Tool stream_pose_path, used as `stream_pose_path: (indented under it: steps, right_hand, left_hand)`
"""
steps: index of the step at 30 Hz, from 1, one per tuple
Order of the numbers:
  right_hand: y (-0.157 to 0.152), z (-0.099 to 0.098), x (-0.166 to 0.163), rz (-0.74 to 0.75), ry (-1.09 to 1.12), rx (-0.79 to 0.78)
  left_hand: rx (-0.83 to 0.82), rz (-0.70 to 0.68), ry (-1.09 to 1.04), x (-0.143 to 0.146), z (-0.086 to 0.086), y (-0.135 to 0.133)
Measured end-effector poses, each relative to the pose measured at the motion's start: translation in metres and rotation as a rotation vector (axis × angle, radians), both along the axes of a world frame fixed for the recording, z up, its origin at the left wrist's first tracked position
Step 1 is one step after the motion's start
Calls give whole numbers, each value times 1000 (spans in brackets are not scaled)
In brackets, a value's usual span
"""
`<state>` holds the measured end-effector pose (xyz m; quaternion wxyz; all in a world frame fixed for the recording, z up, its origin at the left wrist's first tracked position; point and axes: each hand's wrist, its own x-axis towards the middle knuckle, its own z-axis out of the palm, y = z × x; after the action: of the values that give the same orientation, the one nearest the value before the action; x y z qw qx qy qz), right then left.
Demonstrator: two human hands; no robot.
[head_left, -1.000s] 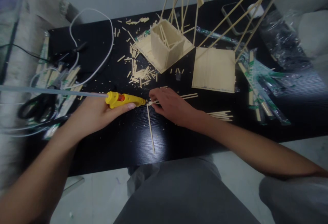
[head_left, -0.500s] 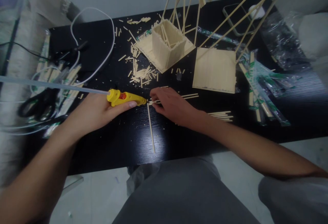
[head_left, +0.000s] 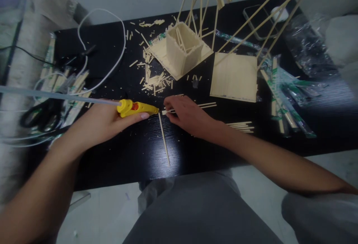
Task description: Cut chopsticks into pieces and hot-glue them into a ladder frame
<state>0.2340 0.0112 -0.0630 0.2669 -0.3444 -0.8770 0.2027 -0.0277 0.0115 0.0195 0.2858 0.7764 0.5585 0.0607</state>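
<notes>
My left hand is closed round a yellow glue gun with a long clear glue stick trailing left; its nozzle points right at the end of thin wooden sticks. My right hand lies on those sticks on the black table, its fingers pinching their left end beside the nozzle. One long stick runs from the nozzle toward the table's front edge.
Behind stand a small open stick box on a stick base, a flat stick panel and tall leaning stick frames. Cut stick scraps litter the middle. Scissors, white cable left; wrapped chopstick packets, phone right.
Almost nothing has moved; the glue gun nozzle has shifted very slightly left from the stick ends while my right hand stays on the sticks.
</notes>
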Motion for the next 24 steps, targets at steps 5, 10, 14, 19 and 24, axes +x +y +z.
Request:
stream_pose_path:
  steps: [5, 10, 14, 19, 24]
  right_hand:
    - [0, -2, 0, -3, 17, -15]
    - [0, -1, 0, -10, 8, -21]
    - [0, 1, 0, -9, -4, -21]
    - [0, 1, 0, -13, -8, -11]
    - [0, 1, -1, -16, -15, -7]
  left_hand:
    - [60, 19, -35, -4, 7, -2]
    - [49, 23, -28, -5, 9, -4]
    - [80, -34, -2, 2, 3, -3]
    - [113, -48, 5, 7, 1, -2]
    - [104, -59, 21, 7, 2, -2]
